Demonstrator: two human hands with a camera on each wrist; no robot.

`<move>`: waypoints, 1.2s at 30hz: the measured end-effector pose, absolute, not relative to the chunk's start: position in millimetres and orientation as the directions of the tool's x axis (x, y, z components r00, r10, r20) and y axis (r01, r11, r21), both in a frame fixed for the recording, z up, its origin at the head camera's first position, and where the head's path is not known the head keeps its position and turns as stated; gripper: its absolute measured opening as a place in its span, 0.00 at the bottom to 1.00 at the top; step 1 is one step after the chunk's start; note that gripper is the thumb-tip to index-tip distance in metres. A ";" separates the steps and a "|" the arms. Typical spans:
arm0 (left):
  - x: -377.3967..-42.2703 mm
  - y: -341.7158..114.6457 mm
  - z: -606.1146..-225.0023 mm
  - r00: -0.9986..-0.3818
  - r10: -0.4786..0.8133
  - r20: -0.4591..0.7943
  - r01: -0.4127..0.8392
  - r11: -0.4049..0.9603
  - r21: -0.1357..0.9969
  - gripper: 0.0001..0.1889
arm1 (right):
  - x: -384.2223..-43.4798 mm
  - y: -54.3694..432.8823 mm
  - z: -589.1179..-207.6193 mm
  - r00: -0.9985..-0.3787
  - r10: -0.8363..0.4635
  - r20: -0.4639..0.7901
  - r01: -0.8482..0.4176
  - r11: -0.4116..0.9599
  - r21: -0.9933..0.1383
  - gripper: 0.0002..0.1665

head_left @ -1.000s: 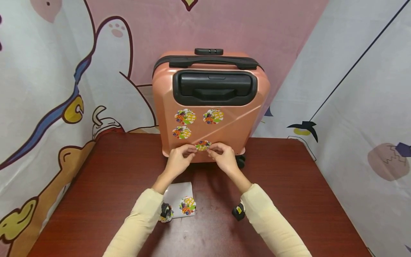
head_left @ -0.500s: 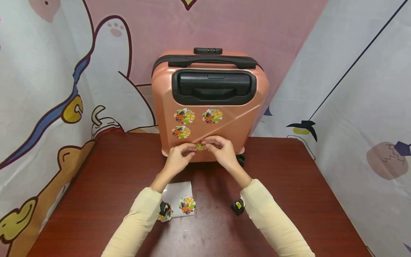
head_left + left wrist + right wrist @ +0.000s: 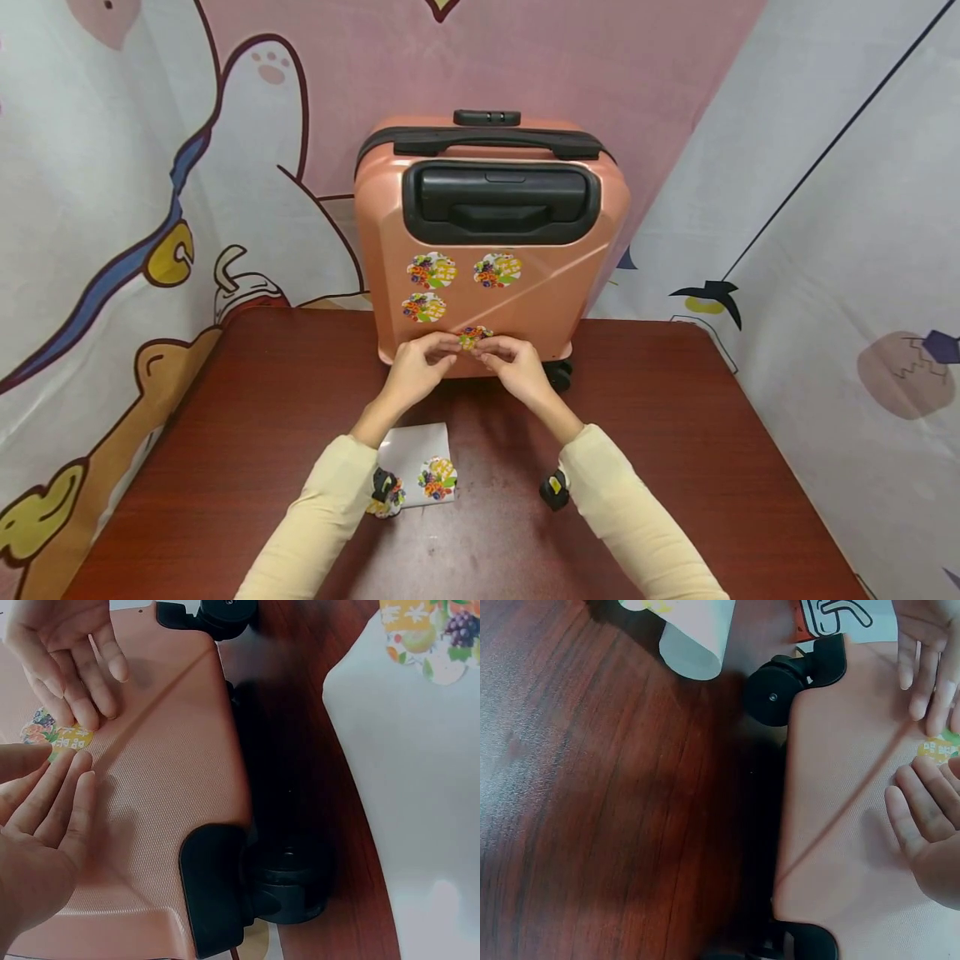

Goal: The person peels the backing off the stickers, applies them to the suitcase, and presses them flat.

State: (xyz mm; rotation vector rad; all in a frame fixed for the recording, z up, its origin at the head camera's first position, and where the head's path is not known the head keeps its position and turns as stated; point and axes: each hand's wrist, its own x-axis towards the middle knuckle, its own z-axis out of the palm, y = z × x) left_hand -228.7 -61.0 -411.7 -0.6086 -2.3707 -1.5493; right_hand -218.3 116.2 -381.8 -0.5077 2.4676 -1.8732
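A rose-gold suitcase (image 3: pixel 491 283) stands upright on the dark wooden table (image 3: pixel 675 433), with three round fruit stickers on its shell. A fourth fruit sticker (image 3: pixel 474 337) lies low on the shell. My left hand (image 3: pixel 429 352) touches its left edge and my right hand (image 3: pixel 501 353) its right edge. The left wrist view shows the left hand's fingers (image 3: pixel 64 787) straight, tips at the sticker (image 3: pixel 58 736). In the right wrist view the right hand's fingers (image 3: pixel 922 802) are straight too, just below the sticker (image 3: pixel 936 748).
A white backing sheet (image 3: pixel 414 457) with more stickers lies on the table near my left forearm. Black suitcase wheels (image 3: pixel 289 877) (image 3: pixel 776 694) rest on the table at the shell's bottom corners. Printed cloth backdrops close in the table on three sides.
The right hand, which had moved up over the sticker's top half a second ago, has come back down to its right edge. The left hand has stayed at the left edge.
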 end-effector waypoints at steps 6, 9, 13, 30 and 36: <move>-228.4 -61.4 -410.8 -0.882 0.215 0.420 0.471 0.352 0.809 0.12 | -231.3 119.3 -389.8 -0.937 -0.269 0.220 -0.281 0.213 -0.936 0.11; -228.1 -61.7 -410.6 -0.878 0.220 0.426 0.479 0.356 0.803 0.12 | -236.8 120.2 -390.6 -0.924 -0.283 0.257 -0.309 0.159 -0.938 0.12; -228.3 -62.2 -411.5 -0.870 0.224 0.439 0.493 0.368 0.788 0.13 | -237.4 118.4 -385.6 -0.903 -0.317 0.290 -0.329 0.075 -0.941 0.12; -227.4 -61.4 -411.9 -0.881 0.223 0.418 0.473 0.355 0.807 0.12 | -223.2 118.9 -387.4 -0.928 -0.337 0.161 -0.233 0.185 -0.955 0.14; -227.8 -62.1 -411.6 -0.878 0.229 0.420 0.477 0.354 0.804 0.13 | -224.1 117.3 -373.1 -0.919 -0.332 0.214 -0.279 0.162 -0.947 0.13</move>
